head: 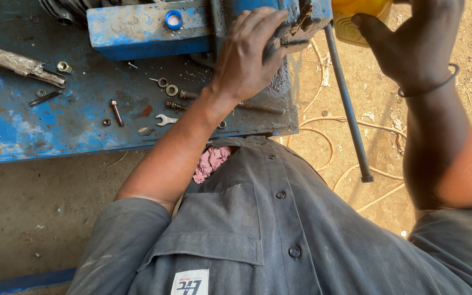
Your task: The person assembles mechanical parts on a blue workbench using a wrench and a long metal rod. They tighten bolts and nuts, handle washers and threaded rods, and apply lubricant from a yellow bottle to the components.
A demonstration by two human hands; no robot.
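Left hand lies palm-down on the blue bench vise at far centre, fingers spread flat over its jaw block, gripping nothing. Right hand, far right, wraps a yellow container; only its ribbed lower part shows.

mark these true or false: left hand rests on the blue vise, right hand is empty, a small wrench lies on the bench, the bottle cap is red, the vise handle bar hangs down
1. The left hand rests on the blue vise. True.
2. The right hand is empty. False: it holds a yellow container.
3. A small wrench lies on the blue workbench. True.
4. The bottle cap on the vise is red. False: it is blue.
5. The vise handle bar hangs down past the bench edge. True.
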